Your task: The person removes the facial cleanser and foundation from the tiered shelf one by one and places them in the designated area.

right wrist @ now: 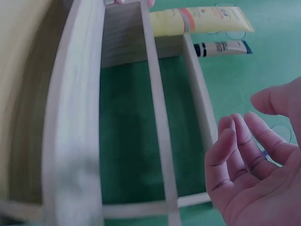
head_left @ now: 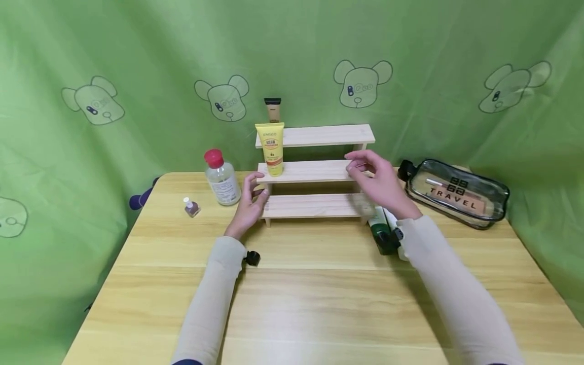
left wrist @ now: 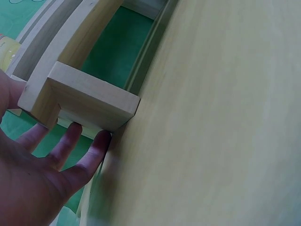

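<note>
Wooden stepped rack (head_left: 315, 172) sits at the far middle of the counter (head_left: 319, 284), right between your two hands. Your left hand (head_left: 248, 205) lies against its left end, fingers (left wrist: 70, 141) straight and spread, tips touching the underside of the left end piece in the left wrist view; nothing is gripped. Your right hand (head_left: 376, 182) hovers at the right end by the middle step, fingers (right wrist: 240, 141) loosely curved and apart, holding nothing; whether they touch the wood I cannot tell.

Progress, judged: two tubes are already on the rack. A yellow tube (head_left: 272, 148) stands on the middle step just beyond your left fingers, and a tan tube with a dark cap (head_left: 272, 109) stands on the top step behind it. Still off the rack: a clear bottle with a red cap (head_left: 221, 178) and a small nail-polish bottle (head_left: 191, 207) left of your left hand, a dark green bottle (head_left: 383, 233) lying under your right wrist, and a clear travel pouch (head_left: 456, 192) to the right of your right hand.

Orientation: the rack's long axis runs left to right across the counter, steps rising away from you, lowest step facing you.
</note>
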Available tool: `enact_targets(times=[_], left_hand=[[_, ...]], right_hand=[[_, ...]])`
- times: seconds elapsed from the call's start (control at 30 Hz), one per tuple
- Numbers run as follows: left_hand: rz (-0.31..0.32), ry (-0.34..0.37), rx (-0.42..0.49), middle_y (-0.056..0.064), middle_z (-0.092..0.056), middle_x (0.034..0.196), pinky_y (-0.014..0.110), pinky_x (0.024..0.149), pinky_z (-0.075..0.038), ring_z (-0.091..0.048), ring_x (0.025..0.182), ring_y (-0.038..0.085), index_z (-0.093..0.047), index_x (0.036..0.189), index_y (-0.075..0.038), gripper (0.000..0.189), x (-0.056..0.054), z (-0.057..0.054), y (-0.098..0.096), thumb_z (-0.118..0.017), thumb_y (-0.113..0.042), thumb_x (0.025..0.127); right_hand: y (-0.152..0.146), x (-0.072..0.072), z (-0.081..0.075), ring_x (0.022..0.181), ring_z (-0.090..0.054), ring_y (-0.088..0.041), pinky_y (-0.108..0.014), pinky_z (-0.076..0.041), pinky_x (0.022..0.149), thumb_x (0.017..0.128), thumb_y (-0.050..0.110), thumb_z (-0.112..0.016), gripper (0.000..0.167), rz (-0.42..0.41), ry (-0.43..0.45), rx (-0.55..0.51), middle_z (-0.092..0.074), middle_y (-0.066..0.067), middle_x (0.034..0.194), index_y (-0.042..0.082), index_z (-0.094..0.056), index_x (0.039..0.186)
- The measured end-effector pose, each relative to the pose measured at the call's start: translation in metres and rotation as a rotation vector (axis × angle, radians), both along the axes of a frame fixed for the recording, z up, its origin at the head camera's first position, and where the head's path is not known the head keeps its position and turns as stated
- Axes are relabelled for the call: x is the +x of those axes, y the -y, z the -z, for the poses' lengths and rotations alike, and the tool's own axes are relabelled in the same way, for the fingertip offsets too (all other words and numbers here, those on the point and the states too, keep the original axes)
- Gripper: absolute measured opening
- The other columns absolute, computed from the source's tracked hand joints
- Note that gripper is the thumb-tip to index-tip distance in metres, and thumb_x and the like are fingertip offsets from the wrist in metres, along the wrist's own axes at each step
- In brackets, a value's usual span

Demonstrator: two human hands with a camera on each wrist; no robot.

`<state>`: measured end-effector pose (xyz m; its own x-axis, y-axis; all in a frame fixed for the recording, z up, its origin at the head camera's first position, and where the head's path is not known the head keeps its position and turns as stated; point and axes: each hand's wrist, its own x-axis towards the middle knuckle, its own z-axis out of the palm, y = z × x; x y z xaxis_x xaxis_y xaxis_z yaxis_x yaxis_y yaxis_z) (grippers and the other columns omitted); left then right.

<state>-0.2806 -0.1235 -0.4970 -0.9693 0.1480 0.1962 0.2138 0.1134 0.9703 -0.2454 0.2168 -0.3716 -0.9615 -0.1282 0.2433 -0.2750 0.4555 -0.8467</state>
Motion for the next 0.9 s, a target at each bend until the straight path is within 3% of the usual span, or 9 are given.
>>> enact_targets(times=[0.3, 0.67, 0.9], left_hand=[[0.005, 0.003, 0.006, 0.022, -0.040, 0.167, 0.062, 0.123, -0.047, -0.050, 0.147, 0.050, -0.037, 0.155, -0.021, 0.049, 0.000, -0.001, 0.000, -0.053, -0.004, 0.111], [0.004, -0.016, 0.003, 0.021, -0.039, 0.168, 0.062, 0.124, -0.047, -0.049, 0.147, 0.051, -0.038, 0.154, -0.020, 0.048, 0.000, 0.000, 0.000, -0.053, -0.004, 0.111], [0.001, -0.006, 0.006, 0.021, -0.040, 0.168, 0.063, 0.122, -0.048, -0.051, 0.146, 0.049, -0.037, 0.155, -0.021, 0.049, 0.000, 0.000, 0.000, -0.053, -0.005, 0.111]], right_hand=[[0.031, -0.019, -0.011, 0.105, -0.067, -0.014, -0.016, -0.062, 0.086, 0.099, 0.013, -0.081, 0.047, -0.081, 0.000, -0.056, -0.069, -0.013, 0.123, 0.007, -0.064, 0.143], [0.061, -0.040, -0.013, 0.116, -0.067, -0.022, -0.021, -0.058, 0.089, 0.103, 0.022, -0.077, 0.043, -0.094, 0.060, -0.066, -0.070, -0.009, 0.128, 0.012, -0.064, 0.143], [0.084, -0.051, -0.008, 0.118, -0.067, -0.023, -0.031, -0.056, 0.100, 0.104, 0.023, -0.076, 0.040, -0.106, 0.026, -0.138, -0.071, -0.011, 0.128, 0.009, -0.066, 0.140]])
